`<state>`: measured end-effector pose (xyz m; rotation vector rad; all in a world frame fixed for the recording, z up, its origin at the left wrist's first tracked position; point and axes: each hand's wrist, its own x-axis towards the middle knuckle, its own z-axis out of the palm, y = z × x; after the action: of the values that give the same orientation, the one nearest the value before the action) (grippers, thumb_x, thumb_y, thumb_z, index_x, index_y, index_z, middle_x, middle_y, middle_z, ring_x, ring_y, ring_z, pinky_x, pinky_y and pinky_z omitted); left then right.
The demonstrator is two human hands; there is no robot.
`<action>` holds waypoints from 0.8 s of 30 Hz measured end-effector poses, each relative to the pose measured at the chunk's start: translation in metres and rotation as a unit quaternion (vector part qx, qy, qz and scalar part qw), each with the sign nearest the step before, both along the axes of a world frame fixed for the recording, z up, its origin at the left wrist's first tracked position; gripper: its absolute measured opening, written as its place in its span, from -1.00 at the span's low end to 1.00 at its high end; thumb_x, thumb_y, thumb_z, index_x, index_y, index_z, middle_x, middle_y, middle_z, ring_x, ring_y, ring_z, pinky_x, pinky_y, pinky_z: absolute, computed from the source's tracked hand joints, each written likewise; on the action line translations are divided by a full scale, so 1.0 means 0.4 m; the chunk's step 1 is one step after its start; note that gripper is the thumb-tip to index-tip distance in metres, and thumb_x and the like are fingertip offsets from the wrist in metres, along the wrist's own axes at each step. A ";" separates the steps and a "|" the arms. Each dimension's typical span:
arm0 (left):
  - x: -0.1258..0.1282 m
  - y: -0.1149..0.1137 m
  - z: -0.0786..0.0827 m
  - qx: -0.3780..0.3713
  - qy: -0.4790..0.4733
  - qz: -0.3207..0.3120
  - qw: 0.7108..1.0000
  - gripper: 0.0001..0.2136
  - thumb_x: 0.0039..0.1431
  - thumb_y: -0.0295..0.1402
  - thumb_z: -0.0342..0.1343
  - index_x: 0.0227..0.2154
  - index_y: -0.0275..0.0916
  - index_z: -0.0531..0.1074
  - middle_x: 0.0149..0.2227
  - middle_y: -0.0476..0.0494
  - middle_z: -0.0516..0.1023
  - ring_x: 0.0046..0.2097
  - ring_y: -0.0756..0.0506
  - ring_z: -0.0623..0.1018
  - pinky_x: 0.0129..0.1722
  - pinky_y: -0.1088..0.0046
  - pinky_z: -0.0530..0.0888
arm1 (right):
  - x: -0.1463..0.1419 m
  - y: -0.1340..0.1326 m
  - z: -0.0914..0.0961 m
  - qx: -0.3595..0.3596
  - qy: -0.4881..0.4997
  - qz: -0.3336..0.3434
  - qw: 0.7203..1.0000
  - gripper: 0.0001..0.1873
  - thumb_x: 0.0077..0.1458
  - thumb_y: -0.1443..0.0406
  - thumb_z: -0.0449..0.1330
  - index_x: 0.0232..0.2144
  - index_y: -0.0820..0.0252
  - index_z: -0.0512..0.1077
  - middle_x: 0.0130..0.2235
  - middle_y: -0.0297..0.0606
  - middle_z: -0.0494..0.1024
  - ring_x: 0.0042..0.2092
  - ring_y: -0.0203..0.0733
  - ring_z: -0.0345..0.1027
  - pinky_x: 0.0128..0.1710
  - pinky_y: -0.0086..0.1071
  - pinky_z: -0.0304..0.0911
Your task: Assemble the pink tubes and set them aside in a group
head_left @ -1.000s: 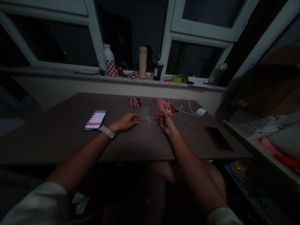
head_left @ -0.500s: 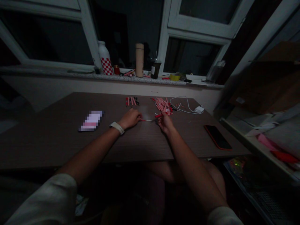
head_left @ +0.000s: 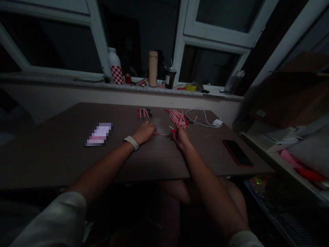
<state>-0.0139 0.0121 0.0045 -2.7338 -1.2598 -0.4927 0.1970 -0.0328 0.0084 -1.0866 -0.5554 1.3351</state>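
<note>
My left hand [head_left: 146, 132], with a white watch on its wrist, is closed in a pinch on a thin pen refill [head_left: 160, 134]. The refill is red near my fingers and pale toward its far end, pointing right. My right hand [head_left: 181, 138] is closed around a red pen part [head_left: 174, 130], a short gap from the refill; my fingers cover much of this part. Just beyond my right hand is a pile of pink and red pen parts [head_left: 177, 117]. Past my left hand, several pens [head_left: 144, 113] in pink, red and black lie in a row.
A lit phone [head_left: 99, 134] lies at the left and a dark phone [head_left: 238, 153] at the right of the table [head_left: 154, 161]. A white charger [head_left: 217, 122] with its cable sits behind. Bottles, a tumbler [head_left: 153, 69] and yellow tape [head_left: 191, 87] stand on the windowsill.
The red part in my right hand has turned and shows shorter between my fingers. My left hand still pinches the refill in nearly the same place. The view has shifted slightly.
</note>
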 end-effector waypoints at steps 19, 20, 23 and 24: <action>0.016 -0.060 0.046 0.119 0.007 -0.013 0.993 -0.75 0.39 -0.32 -0.05 -0.12 -0.29 0.50 -0.10 -0.34 0.45 0.03 -0.30 0.32 0.03 0.12 0.31 | -0.016 -0.001 -0.036 0.033 -0.147 0.118 0.982 -0.70 0.26 0.30 0.15 -0.54 0.19 0.32 -0.68 -0.35 0.44 -0.73 -0.37 0.23 -0.77 -0.56 0.05; 0.016 -0.062 0.044 0.121 0.003 -0.012 0.993 -0.75 0.39 -0.33 -0.05 -0.12 -0.29 0.50 -0.09 -0.35 0.45 0.04 -0.30 0.32 0.04 0.11 0.31 | -0.017 -0.002 -0.037 0.034 -0.152 0.121 0.980 -0.70 0.25 0.30 0.16 -0.54 0.19 0.31 -0.68 -0.36 0.44 -0.73 -0.37 0.24 -0.77 -0.56 0.07; 0.016 -0.065 0.039 0.120 -0.001 -0.010 0.993 -0.76 0.39 -0.34 -0.06 -0.12 -0.26 0.51 -0.09 -0.34 0.44 0.04 -0.30 0.32 0.03 0.11 0.32 | -0.019 -0.003 -0.039 0.038 -0.160 0.124 0.979 -0.72 0.23 0.33 0.17 -0.53 0.19 0.31 -0.68 -0.37 0.44 -0.70 -0.35 0.31 -0.76 -0.57 0.11; 0.016 -0.066 0.038 0.119 -0.002 -0.009 0.993 -0.76 0.39 -0.34 -0.06 -0.13 -0.26 0.51 -0.10 -0.33 0.45 0.04 -0.30 0.33 0.03 0.11 0.32 | -0.019 -0.002 -0.040 0.039 -0.162 0.124 0.978 -0.73 0.23 0.33 0.17 -0.53 0.19 0.31 -0.67 -0.37 0.44 -0.69 -0.34 0.33 -0.76 -0.58 0.12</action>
<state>-0.0076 -0.0144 0.0197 -2.5493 -1.0979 -0.6069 0.1894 -0.0337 -0.0077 -1.2079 -1.0041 1.3425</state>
